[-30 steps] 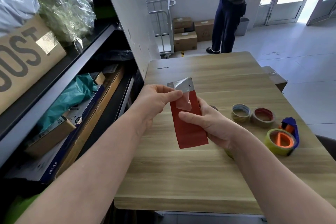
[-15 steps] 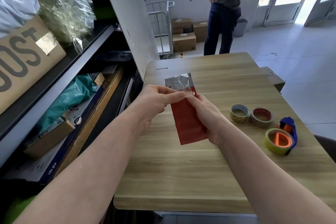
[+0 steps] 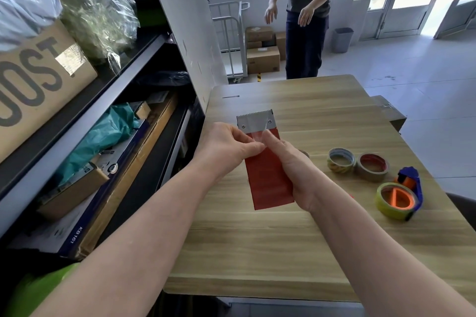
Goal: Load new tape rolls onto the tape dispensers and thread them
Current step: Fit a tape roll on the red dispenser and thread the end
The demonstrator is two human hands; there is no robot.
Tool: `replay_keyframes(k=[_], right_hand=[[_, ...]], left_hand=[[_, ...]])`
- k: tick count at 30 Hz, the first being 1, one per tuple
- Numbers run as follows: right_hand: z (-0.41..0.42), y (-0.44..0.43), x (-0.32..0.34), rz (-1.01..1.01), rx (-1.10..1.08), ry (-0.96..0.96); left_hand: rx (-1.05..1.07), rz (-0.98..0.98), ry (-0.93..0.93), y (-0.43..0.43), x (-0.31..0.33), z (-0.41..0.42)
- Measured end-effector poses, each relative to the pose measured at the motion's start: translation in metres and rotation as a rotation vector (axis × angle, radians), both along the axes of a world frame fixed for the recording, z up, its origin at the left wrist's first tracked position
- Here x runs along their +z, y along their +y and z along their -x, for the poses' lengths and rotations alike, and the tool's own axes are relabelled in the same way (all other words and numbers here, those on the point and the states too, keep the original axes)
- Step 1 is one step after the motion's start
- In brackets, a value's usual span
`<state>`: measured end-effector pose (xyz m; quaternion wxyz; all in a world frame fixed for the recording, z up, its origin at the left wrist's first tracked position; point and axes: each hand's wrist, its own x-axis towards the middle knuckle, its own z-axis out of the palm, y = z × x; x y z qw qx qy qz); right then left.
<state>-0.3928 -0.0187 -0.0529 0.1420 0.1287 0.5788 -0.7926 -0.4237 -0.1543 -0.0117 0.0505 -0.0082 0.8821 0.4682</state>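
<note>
Above the wooden table (image 3: 257,252) I hold a red tape dispenser (image 3: 268,183) with a serrated metal blade (image 3: 255,119) at its far end. My right hand (image 3: 288,170) grips its right side, the fingers lying over clear tape (image 3: 260,135) just below the blade. My left hand (image 3: 229,147) pinches the dispenser's left edge at that tape. The roll on it is hidden under my right hand. To the right, a blue and orange dispenser (image 3: 404,193) carries a yellow roll, and two loose rolls (image 3: 341,159) (image 3: 372,166) lie beside it.
A metal shelf rack (image 3: 77,116) packed with boxes and bags borders the table on the left. A person (image 3: 305,15) stands beyond the far edge, near stacked cartons (image 3: 262,59) and a trolley. A cardboard box (image 3: 389,113) sits at the table's right side.
The dispenser has tilted so its blade faces me flat. My right hand slid up from the lower body to the tape near the blade, and the person behind lowered their arms.
</note>
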Motion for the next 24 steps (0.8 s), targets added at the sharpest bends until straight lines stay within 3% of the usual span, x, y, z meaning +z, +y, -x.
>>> replay_keyframes(k=[6,20,24], right_hand=[[-0.001,-0.002,-0.007,0.046,-0.029,0.028],[0.009,0.005,-0.012,0.072,-0.027,0.052],[0.012,0.002,-0.017,0.045,-0.089,0.044]], left_hand=[[0.054,0.128,0.055,0.005,-0.005,0.001],[0.049,-0.010,0.013,0.005,-0.012,0.010],[0.086,0.118,0.095,0.009,-0.012,0.007]])
